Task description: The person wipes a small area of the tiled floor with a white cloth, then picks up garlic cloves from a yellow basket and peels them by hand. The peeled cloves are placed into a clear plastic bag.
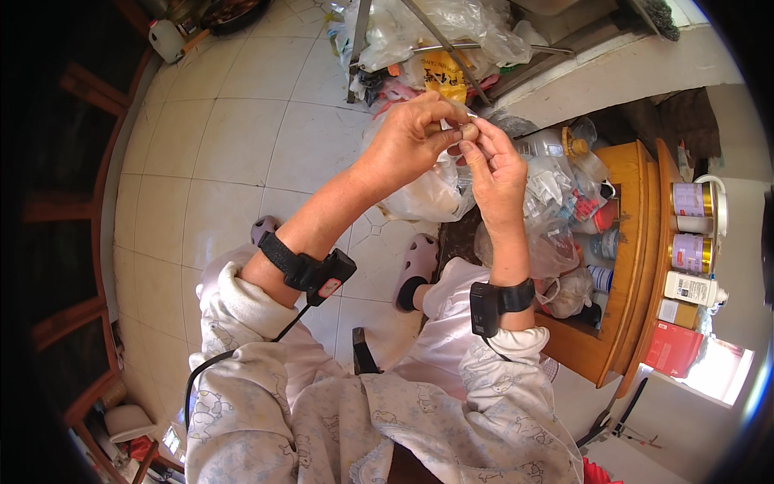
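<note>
Between the fingertips of both hands is a small round pale-brown thing [469, 132], perhaps a nut or a bulb; its kind cannot be told. My left hand [423, 130] grips it from the left with thumb and forefinger. My right hand [497, 158] pinches it from the other side, its palm turned partly towards me. Beneath the hands, a translucent plastic bag [432, 196] rests low near the floor; its contents are mostly hidden. Each forearm wears a black strap with a small black device.
A metal-legged rack [448, 47] with bundled plastic bags stands ahead. At the right, a wooden cabinet [626, 260] holds bags and bottles, with tins [691, 254] and a red box [672, 349] alongside. A pan [233, 15] and a white jug [165, 41] sit on the tiled floor at the far left.
</note>
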Tool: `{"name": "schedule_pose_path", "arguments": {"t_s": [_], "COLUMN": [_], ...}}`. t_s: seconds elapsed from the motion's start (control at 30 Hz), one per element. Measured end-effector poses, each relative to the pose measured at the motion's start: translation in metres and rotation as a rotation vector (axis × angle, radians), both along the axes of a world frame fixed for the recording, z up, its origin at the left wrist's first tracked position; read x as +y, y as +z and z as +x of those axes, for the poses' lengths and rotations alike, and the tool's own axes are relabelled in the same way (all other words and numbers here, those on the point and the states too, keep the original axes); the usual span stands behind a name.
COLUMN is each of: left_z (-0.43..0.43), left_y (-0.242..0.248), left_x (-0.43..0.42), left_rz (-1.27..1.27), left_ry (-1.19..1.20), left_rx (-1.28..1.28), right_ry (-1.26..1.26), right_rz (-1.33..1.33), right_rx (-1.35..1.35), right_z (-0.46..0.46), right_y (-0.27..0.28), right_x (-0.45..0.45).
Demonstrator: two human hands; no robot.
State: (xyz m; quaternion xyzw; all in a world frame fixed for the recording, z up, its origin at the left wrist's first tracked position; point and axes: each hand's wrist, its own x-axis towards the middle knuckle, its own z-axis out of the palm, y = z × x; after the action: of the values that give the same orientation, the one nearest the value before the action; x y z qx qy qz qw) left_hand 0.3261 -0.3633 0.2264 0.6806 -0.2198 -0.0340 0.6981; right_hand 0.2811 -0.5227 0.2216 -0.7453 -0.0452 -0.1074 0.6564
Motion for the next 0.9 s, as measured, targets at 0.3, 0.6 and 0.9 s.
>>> {"name": "schedule_pose_path", "arguments": {"t_s": [0.3,0.6,0.9], "left_z": [0.002,-0.02,-0.014], "left_y": [-0.013,0.009,-0.007], "left_x": [-0.003,0.01,0.002], "left_rz": [-0.072,0.039,-0.069], "left_ry": [-0.018,0.071,0.113], "left_rx": [0.243,0.276,0.431], "right_ry": [-0.183,-0.049,-0.02], "right_rz": [-0.535,-0.319,-0.57], "right_rx": [-0.282,-0.159,-0.223], "right_z": [0.002,0.0,0.006], "right_y": [0.003,-0.001,0.003], "right_x": [-0.003,0.011,0.009]}}
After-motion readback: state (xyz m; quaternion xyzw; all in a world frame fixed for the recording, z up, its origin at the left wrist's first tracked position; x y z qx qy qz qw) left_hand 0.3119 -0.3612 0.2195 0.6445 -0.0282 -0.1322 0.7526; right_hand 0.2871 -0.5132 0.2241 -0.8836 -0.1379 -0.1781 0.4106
